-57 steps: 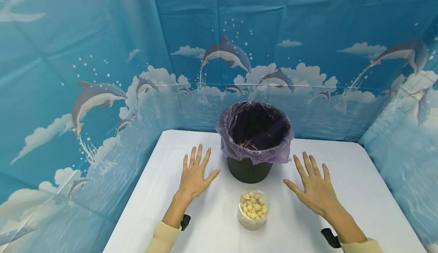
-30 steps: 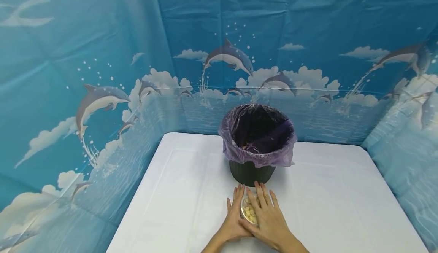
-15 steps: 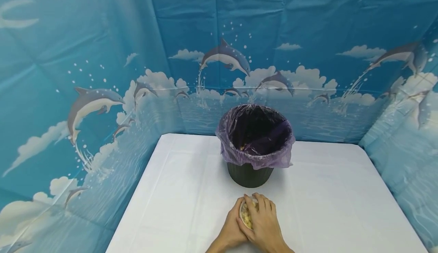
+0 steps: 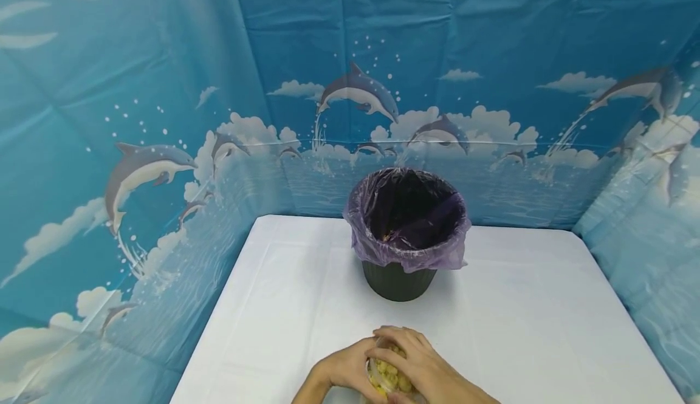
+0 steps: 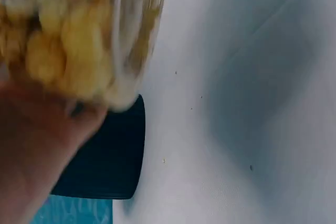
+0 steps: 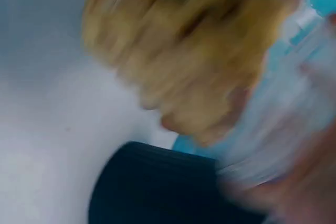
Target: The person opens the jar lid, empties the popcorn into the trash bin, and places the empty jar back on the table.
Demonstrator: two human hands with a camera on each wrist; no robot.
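A clear plastic jar [image 4: 391, 375] of yellow popcorn is between the two hands at the lower middle of the head view, tilted. My left hand [image 4: 344, 364] grips its side; in the left wrist view the jar [image 5: 58, 35] fills the upper left, over the table. My right hand [image 4: 426, 367] curls its fingers over the jar's upper part. In the right wrist view the popcorn is motion-blurred, and a translucent piece [image 6: 278, 119] lies under the right fingers; I cannot tell whether it is a lid or the jar's wall.
A dark waste bin [image 4: 399, 282] lined with a purple plastic bag [image 4: 361, 234] stands beyond the hands on the white table [image 4: 290, 282]. Small crumbs lie on the table in the left wrist view. Blue dolphin-print sheets [image 4: 273, 39] hang around the table's back and sides.
Both hands came in from the sides of the table and took hold of the jar. Since then the jar has moved nearer the body and tipped over between them. The bin stays put.
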